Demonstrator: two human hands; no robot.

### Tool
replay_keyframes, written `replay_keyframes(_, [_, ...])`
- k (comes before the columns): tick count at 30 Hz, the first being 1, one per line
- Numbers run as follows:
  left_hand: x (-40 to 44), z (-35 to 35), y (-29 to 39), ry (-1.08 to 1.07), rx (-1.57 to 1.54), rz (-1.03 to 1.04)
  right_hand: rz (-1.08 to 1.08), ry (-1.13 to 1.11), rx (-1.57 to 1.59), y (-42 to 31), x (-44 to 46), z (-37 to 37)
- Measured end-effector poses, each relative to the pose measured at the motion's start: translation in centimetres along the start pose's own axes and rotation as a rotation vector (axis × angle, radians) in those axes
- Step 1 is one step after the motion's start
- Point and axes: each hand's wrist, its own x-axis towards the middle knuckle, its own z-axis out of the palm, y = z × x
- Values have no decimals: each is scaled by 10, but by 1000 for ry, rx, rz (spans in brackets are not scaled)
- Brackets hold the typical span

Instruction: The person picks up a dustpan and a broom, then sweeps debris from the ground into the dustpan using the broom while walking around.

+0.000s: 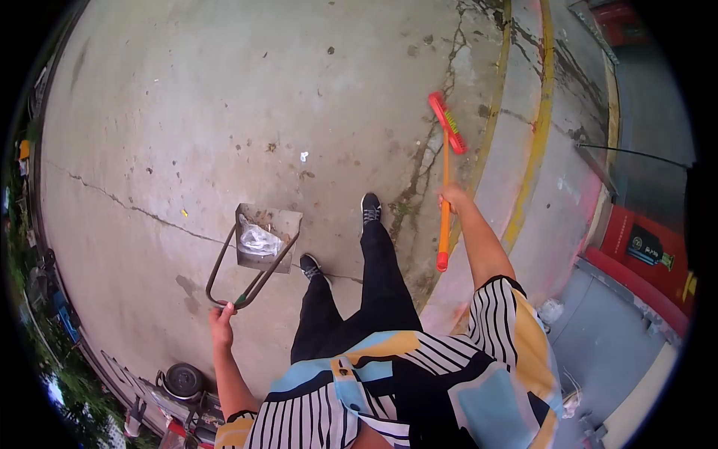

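Note:
My left hand point(221, 320) is closed around the bent handle of a metal dustpan point(292, 221). In its pan lie a crumpled clear plastic bag point(259, 239) and some brown debris. My right hand point(455, 196) grips the orange stick of a broom point(446, 236) partway along its length. The broom's red head point(440, 112), with yellow-green bristles, points away from me and to the right of the dustpan. Whether the head touches the ground I cannot tell. A small white scrap point(304, 156) lies on the concrete beyond the dustpan.
Cracks run across the concrete ground point(187, 90). A yellow-lined kerb step point(523, 187) borders it on the right, with a red box point(647, 251) beyond. A wheeled vehicle point(183, 381) stands at the lower left. A yellow scrap point(185, 213) and dark spots dot the ground.

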Motion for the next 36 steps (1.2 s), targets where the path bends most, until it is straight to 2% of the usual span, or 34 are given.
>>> replay_keyframes(3, [2, 17, 10, 16, -78, -5, 65, -178, -142, 21, -42, 26])
replay_keyframes(7, [-1, 30, 13, 3, -156, -34, 118, -506, 49, 45, -113, -13])
replay_keyframes(9, [-6, 40, 23, -9, -205, -36, 75, -525, 98, 50, -141, -17])
replay_keyframes(11, [-10, 48, 21, -1, -160, -30, 55, -440, 146, 50, -137, -21])
replay_keyframes(13, [-12, 56, 19, -44, -218, 11, 29, -320, 124, 38, -118, -15])
replay_keyframes(14, [-16, 63, 5, -45, -254, 51, -1, -198, -9, 35, -104, -8])
replay_keyframes(15, [-31, 73, 22, -25, -225, 50, 10, -132, -36, 34, -84, -3])
replay_keyframes(19, [-96, 85, 84, -84, 204, -78, 127, -296, 13, 60, -37, 52])
replay_keyframes(20, [-99, 80, 90, -81, 200, -54, 114, -334, -38, 59, -49, 73])
replay_keyframes(21, [-111, 80, 76, -72, 180, -43, 91, -369, -94, 72, -67, 85])
replay_keyframes(23, [-134, 78, 60, -48, 128, -24, 233, -573, 80, 84, -84, 100])
replay_keyframes(25, [-132, 70, -10, 6, -121, 105, 280, -746, 236, 85, -101, 95])
replay_keyframes(27, [-115, 48, -68, 48, -275, 139, 174, -855, 184, 83, -136, 93])
replay_keyframes(28, [-133, 45, -64, 77, -286, 118, 130, -776, 148, 80, -167, 88])
replay_keyframes(29, [-146, 36, -67, 117, -219, 97, 153, -840, 217, 91, -159, 81])
replay_keyframes(31, [-167, 24, -67, 147, -234, 104, -49, -792, 229, 97, -185, 60])
replay_keyframes(32, [-171, 18, -82, 172, -240, 96, -161, -641, 121, 98, -215, 48])
replay_keyframes(33, [-179, 15, -89, 189, -242, 106, -183, -506, -25, 95, -249, 37])
replay_keyframes(36, [-191, 7, -120, 250, -237, 59, -272, -493, -204, 132, -209, -5])
